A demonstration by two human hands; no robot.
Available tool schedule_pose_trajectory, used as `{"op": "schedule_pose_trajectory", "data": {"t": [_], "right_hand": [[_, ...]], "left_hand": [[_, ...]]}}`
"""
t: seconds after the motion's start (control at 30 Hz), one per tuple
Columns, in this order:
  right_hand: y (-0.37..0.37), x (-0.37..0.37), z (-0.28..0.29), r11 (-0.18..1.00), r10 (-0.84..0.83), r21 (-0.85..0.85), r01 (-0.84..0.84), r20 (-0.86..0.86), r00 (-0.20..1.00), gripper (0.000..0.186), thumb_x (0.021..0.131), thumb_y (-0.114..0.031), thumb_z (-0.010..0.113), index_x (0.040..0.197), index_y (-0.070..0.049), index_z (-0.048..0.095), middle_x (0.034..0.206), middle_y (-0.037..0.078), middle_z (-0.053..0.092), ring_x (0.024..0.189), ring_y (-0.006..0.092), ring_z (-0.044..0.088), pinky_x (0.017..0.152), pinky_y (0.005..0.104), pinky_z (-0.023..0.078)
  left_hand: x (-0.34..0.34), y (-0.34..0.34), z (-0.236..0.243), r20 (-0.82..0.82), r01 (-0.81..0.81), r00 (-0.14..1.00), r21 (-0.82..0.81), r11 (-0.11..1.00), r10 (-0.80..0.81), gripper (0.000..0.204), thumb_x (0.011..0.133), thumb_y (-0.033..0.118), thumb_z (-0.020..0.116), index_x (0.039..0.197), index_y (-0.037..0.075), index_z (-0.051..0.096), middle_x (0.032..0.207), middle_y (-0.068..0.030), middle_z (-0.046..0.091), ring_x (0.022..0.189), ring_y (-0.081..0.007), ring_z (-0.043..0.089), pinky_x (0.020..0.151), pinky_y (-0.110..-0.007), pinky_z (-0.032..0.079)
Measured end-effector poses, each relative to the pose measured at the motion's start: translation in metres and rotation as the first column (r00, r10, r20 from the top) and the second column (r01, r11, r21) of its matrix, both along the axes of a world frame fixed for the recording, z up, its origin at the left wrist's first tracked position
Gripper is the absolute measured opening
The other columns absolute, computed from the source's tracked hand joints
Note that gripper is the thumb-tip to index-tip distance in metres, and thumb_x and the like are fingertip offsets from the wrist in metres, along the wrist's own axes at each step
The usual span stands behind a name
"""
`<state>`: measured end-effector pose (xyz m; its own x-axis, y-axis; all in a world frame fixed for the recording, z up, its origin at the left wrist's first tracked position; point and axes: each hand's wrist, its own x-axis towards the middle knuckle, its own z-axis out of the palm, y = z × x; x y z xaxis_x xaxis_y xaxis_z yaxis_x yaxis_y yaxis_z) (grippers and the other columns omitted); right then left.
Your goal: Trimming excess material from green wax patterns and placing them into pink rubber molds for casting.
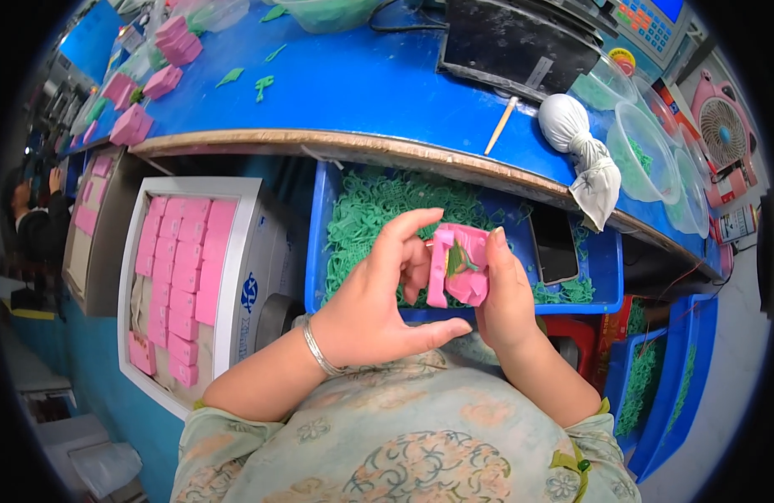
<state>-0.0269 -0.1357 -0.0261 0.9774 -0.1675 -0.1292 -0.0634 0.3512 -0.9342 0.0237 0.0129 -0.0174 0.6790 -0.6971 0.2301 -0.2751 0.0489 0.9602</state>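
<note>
My right hand [506,302] grips a pink rubber mould [467,289] by its right side, thumb on top and the other fingers mostly hidden. A small green wax piece [461,258] with fine ridges sits in the mould's hollow. Beside the mould's left edge is my left hand [374,289], its thumb stretched out and index finger raised apart from it. The left hand's other fingers curl close to the mould; whether they touch it I cannot tell. Below both hands is a blue tray [320,243] heaped with green wax scraps [362,214].
A blue worktable [337,92] spans the far side, carrying a white tied cloth pouch [563,117], a wooden stick [501,126] and clear bowls [643,159]. Pink moulds [181,277] fill a white-framed box at left. A dark phone-like slab [555,243] lies in the tray.
</note>
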Motion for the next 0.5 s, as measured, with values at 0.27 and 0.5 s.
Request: {"op": "schedule_pose_trajectory", "data": {"t": [0.27, 0.5], "right_hand": [[-0.006, -0.006, -0.006, 0.951, 0.128, -0.298, -0.08, 0.142, 0.982, 0.036, 0.094, -0.034, 0.043, 0.09, -0.002, 0.059, 0.085, 0.003, 0.052, 0.077, 0.0109, 0.045, 0.071, 0.025, 0.039], [-0.012, -0.002, 0.0, 0.983, 0.098, -0.174, -0.067, 0.178, 0.979, 0.034, 0.093, -0.032, 0.047, 0.089, -0.002, 0.062, 0.085, 0.004, 0.05, 0.078, 0.0107, 0.045, 0.067, 0.0242, 0.04]], "left_hand": [[-0.008, 0.001, 0.003, 0.253, -0.214, 0.952, 0.146, 0.966, 0.173, 0.06, 0.082, 0.014, 0.058, 0.13, 0.0, 0.025, 0.088, -0.0174, 0.058, 0.076, -0.0296, 0.061, 0.065, -0.037, 0.048], [-0.004, -0.003, 0.003, 0.221, -0.184, 0.961, 0.058, 0.981, 0.167, 0.042, 0.088, 0.005, 0.044, 0.127, 0.001, 0.028, 0.095, -0.0157, 0.055, 0.076, -0.0247, 0.061, 0.066, -0.034, 0.049]]}}
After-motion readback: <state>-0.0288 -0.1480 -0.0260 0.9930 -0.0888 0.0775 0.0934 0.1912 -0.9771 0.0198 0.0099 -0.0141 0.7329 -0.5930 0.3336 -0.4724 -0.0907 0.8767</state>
